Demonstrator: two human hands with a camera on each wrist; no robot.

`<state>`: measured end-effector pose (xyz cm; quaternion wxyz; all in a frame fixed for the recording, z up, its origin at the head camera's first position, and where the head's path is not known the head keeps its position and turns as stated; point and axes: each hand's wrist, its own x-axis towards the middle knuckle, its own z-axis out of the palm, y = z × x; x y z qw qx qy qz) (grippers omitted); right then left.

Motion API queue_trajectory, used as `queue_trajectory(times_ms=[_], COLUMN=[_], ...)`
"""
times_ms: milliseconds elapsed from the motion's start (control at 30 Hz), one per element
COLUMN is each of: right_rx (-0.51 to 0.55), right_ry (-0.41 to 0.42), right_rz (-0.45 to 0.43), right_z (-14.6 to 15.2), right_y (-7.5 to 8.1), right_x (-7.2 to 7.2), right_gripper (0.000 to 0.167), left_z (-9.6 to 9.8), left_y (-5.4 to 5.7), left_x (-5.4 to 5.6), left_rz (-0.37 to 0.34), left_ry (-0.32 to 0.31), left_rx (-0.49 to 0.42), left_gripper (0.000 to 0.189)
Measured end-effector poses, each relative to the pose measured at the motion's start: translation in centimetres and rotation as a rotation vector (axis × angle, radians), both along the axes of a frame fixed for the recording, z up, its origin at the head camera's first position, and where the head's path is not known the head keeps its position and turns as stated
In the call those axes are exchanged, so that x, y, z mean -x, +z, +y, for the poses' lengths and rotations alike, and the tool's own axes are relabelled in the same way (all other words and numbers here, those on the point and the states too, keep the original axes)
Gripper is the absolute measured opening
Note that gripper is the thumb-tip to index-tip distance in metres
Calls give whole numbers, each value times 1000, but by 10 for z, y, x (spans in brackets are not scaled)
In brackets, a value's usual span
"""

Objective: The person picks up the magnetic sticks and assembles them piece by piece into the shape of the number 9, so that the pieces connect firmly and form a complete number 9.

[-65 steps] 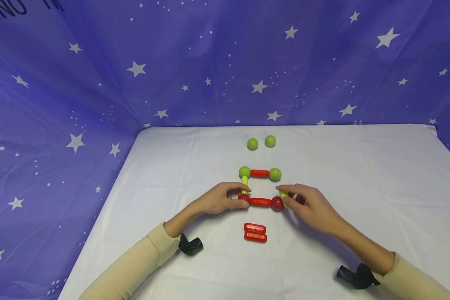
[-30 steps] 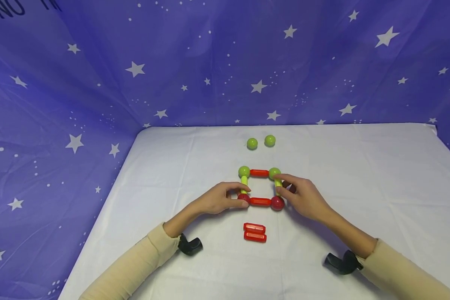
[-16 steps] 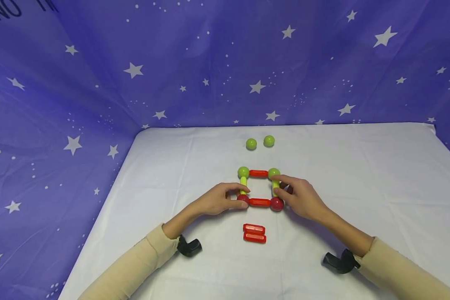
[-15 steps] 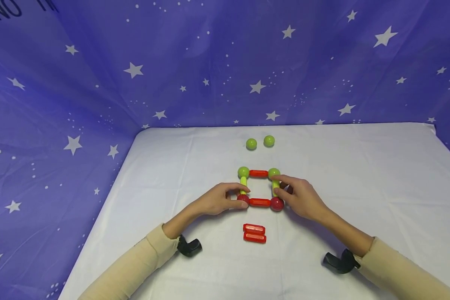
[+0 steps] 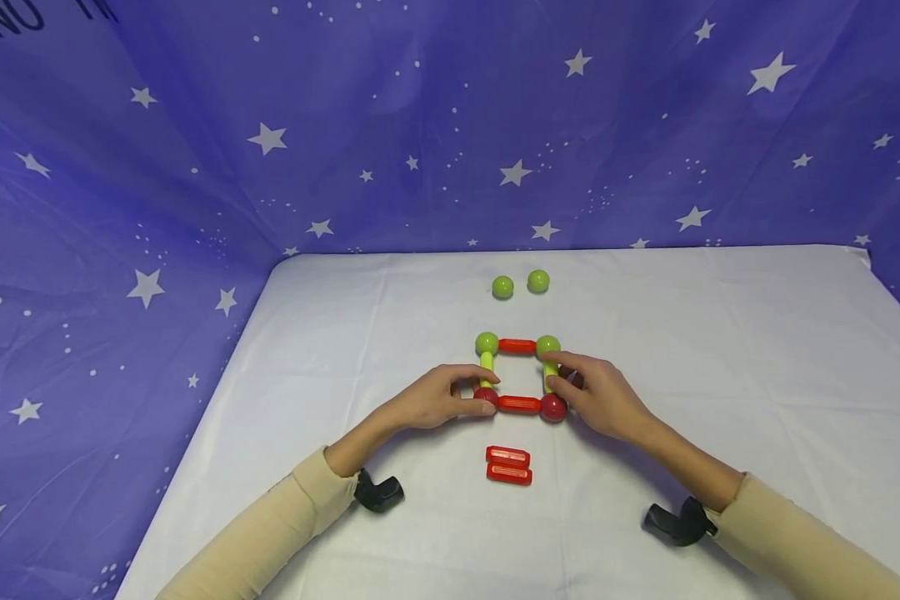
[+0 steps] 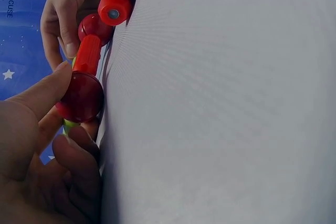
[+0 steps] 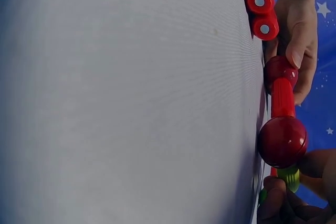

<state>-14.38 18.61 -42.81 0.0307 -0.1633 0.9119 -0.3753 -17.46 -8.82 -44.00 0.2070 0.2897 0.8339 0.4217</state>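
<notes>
A square of toy magnetic rods and balls lies on the table between my hands. Its far corners are green balls (image 5: 487, 343), joined by a red rod (image 5: 517, 346). Two dark red balls (image 5: 553, 407) form the near corners, with another red rod (image 5: 520, 404) linking them. My left hand (image 5: 442, 397) holds the near left red ball (image 6: 81, 98) between thumb and fingers, beside the left yellow-green rod (image 5: 487, 362). On the opposite side, my right hand (image 5: 603, 396) pinches the right yellow-green rod (image 7: 288, 178), its index fingertip at the far right green ball. Fingers partly cover that rod.
Two loose green balls (image 5: 503, 287) sit behind the square. Nearer the body, two red rods (image 5: 508, 465) lie side by side, with metal discs at their ends. A white cloth covers the table (image 5: 330, 325); a blue starry curtain (image 5: 450, 125) hangs behind and at the left.
My right hand has swung the right yellow-green rod inward and away from the body, so it now spans the right red and green balls. My left hand has stayed in place.
</notes>
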Motion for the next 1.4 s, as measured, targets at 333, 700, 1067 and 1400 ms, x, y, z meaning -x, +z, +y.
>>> queue_trajectory(times_ms=[333,700,1067,1400], right_rx=[-18,-42,-56,-68], right_ry=[13,-3,-4,-17], right_rz=[-14,-41,-35,-19], right_z=[0,0,-2,-4], right_y=[-2,-3,-2,-2], right_x=[3,3,3,6], right_gripper=[38,39,39,38], left_z=[0,1,0,0], left_y=[1,3,4,5], left_x=[0,-1,-2,-3], left_rz=[-7,-10,-21,-31], left_ry=[8,10,13,11], left_rx=[10,4,5,-3], left_gripper=[42,42,41,39])
